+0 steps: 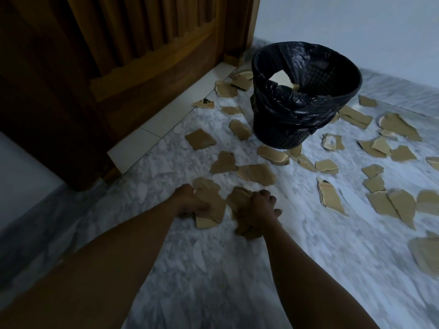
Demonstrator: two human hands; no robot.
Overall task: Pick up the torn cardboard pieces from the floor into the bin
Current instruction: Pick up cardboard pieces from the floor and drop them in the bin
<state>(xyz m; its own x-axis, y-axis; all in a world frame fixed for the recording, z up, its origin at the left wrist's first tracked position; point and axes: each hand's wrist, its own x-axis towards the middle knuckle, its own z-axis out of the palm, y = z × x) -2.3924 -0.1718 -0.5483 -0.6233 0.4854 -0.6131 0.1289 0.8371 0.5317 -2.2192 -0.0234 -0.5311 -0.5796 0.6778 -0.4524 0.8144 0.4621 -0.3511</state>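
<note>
Several torn brown cardboard pieces (255, 174) lie scattered over the marble floor around a black mesh bin (306, 96) lined with a black bag. A pale piece (281, 78) lies inside the bin. My left hand (190, 201) grips a brown cardboard piece (212, 206) low on the floor. Just to its right, my right hand (259, 210) holds a bunch of cardboard pieces (238, 198), its fingers curled round them. Both hands are well in front of the bin.
A dark wooden door (118, 67) and its frame stand at the left, with a white threshold strip (166, 119) below. A pale wall (356, 27) runs behind the bin. More cardboard (401, 205) covers the floor to the right.
</note>
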